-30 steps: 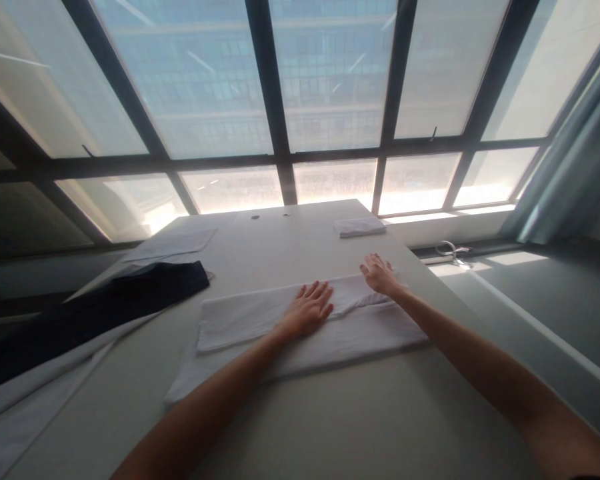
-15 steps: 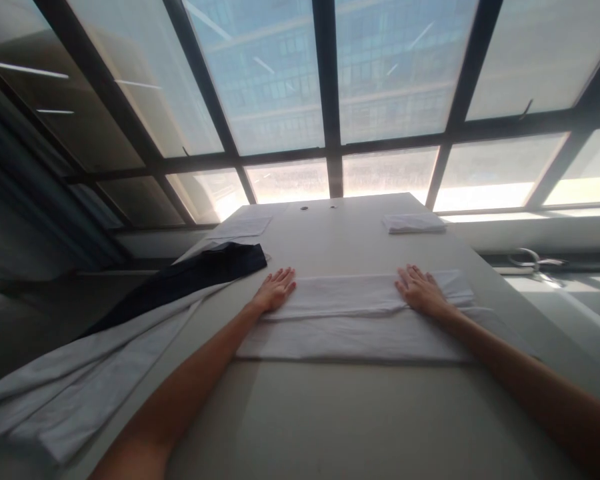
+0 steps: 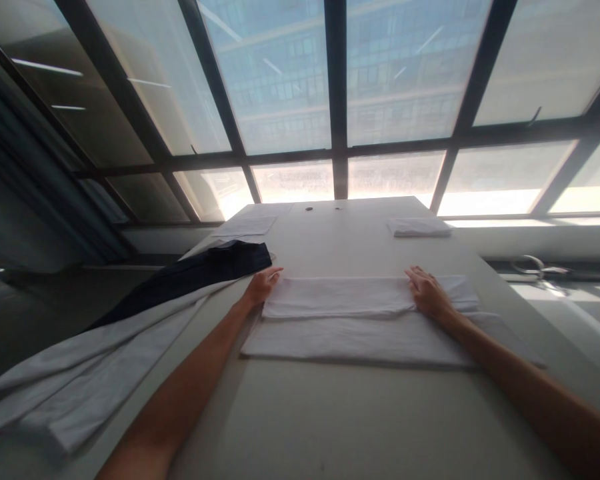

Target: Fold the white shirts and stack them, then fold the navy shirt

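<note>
We reach forward with both arms, bare as far as they show; our slim, bare left forearm [image 3: 195,373] slants in from the bottom edge, up and to the right; our slim, bare right forearm [image 3: 515,380] slants in from the lower right, up and to the left. Our bare left hand [image 3: 261,288] is turned partly on its side, one finger pointing inward, the others curled beneath; whether they pinch, we cannot tell. Our bare right hand [image 3: 427,292] has its back upward, fingers close together and slightly bent; its grip is hidden too; our hands are well apart, about level, wrists nearly straight.
</note>
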Demonstrator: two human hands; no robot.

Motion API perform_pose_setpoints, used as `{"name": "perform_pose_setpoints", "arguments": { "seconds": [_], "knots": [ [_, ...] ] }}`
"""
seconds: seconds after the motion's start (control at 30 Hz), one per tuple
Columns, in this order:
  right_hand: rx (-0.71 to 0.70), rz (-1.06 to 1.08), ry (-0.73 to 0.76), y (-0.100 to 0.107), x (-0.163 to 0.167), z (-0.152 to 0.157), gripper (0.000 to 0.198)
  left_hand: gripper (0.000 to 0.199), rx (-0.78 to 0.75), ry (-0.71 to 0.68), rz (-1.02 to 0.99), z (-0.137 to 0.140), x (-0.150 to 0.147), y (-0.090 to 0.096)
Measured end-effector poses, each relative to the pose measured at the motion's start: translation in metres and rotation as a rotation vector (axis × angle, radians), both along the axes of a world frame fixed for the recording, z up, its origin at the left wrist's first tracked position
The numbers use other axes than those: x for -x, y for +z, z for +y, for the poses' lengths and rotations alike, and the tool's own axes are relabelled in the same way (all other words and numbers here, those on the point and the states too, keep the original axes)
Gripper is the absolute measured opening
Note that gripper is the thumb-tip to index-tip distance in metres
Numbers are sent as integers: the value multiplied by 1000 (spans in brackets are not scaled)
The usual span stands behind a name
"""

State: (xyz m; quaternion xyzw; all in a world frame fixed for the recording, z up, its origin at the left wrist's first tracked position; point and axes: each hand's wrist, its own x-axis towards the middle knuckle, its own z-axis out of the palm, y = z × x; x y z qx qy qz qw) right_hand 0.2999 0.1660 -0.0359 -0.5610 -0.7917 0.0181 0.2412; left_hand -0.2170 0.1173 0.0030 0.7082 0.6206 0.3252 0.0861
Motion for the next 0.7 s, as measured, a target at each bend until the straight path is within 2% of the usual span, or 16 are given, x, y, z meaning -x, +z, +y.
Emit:
{"name": "perform_pose_setpoints", "arguments": {
  "seconds": [0.13,0.27,0.33,0.43,0.53,0.7],
  "knots": [
    [-46,87,13,11,3,-4,53,63,52,-180,189,-11,-45,10],
    [50,36,46,29,23,-32,52,63,214,-329,422,-31,-103,6],
    [120,-45,173,36,37,-51,56,60,219,-366,506,-41,-123,0],
    [210,-177,365,42,56,-72,62,56,178,-355,567,-47,-133,-9],
    [244,-212,396,43,62,-78,63,56,152,-352,591,-43,-130,-14],
    [238,-152,402,40,58,-74,61,56,139,-346,615,-38,-125,-16]
  ]
}}
